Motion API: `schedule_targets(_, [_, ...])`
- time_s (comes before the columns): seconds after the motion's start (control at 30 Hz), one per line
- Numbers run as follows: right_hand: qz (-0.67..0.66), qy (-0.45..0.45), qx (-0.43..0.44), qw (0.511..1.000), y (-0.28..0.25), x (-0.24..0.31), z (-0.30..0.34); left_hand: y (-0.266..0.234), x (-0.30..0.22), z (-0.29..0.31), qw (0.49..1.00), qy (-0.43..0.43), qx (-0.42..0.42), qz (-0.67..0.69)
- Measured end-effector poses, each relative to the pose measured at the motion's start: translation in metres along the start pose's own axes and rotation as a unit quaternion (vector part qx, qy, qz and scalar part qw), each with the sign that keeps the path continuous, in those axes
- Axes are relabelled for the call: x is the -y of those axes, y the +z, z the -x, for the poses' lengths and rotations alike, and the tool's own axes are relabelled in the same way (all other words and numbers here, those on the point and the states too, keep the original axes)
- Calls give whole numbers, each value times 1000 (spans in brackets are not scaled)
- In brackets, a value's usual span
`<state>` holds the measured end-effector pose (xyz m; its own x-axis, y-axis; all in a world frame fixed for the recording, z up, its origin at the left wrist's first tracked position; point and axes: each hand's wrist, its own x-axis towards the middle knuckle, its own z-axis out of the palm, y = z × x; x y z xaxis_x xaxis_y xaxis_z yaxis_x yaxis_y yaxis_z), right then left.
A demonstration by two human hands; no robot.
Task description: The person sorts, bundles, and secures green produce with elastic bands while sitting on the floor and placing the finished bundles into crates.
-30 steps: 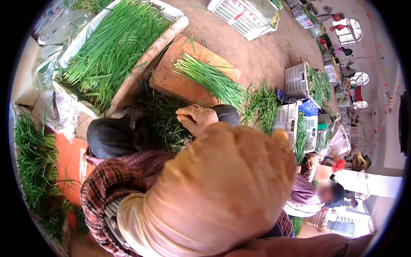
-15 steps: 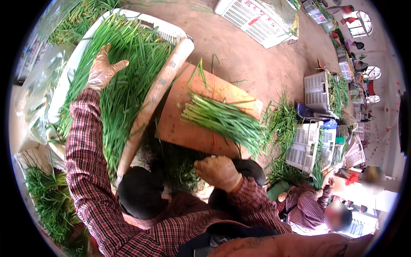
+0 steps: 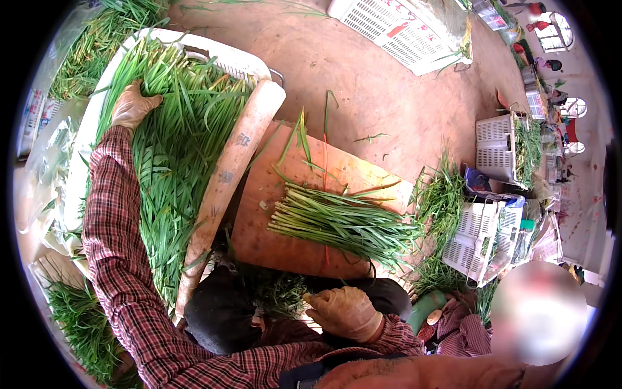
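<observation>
Long green garlic chives [image 3: 172, 162] fill a white plastic crate [image 3: 76, 181] at the left. Into their upper part reaches my left hand [image 3: 133, 107] in a pale glove, thumb spread to the right, fingertips partly sunk among the leaves. A loose bunch of garlic chives [image 3: 330, 217] lies across an orange-brown board [image 3: 259, 230], pale stalk ends to the left. Under the bunch runs a red string [image 3: 326, 258]. My right hand [image 3: 346, 314], also gloved, is curled closed over my lap, near the board's front edge. What it may hold is hidden.
A pale, worn roller-like bar [image 3: 233, 155] lies along the crate's right side. Loose greens [image 3: 440, 201] are heaped right of the board, beside white crates [image 3: 470, 240]. Another white crate [image 3: 402, 32] stands at the back. A person's checked sleeve [image 3: 463, 334] shows at lower right.
My left hand has come down onto the chives in the crate, its fingers less spread. My right hand stays closed over my lap. The whole view has shifted slightly.
</observation>
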<state>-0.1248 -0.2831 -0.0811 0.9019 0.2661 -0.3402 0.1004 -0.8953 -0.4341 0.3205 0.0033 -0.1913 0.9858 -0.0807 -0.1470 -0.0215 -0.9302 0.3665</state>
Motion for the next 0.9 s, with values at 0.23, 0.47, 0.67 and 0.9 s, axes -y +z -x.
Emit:
schedule_targets(0.23, [-10,-4,25,1000,5,-2,1,19,13,-7,998,-28,-27,47])
schedule_targets(0.47, [2,-1,64,998,10,-4,-4,23,47,-3,964,-39,-37,259])
schedule_targets(0.67, [-35,-54,45,997,-7,-8,-17,13,142,7,898,9,7,440])
schedule_targets(0.9, [-84,-110,-84,987,-75,-25,-131,0,108,83,865,138,-96,472])
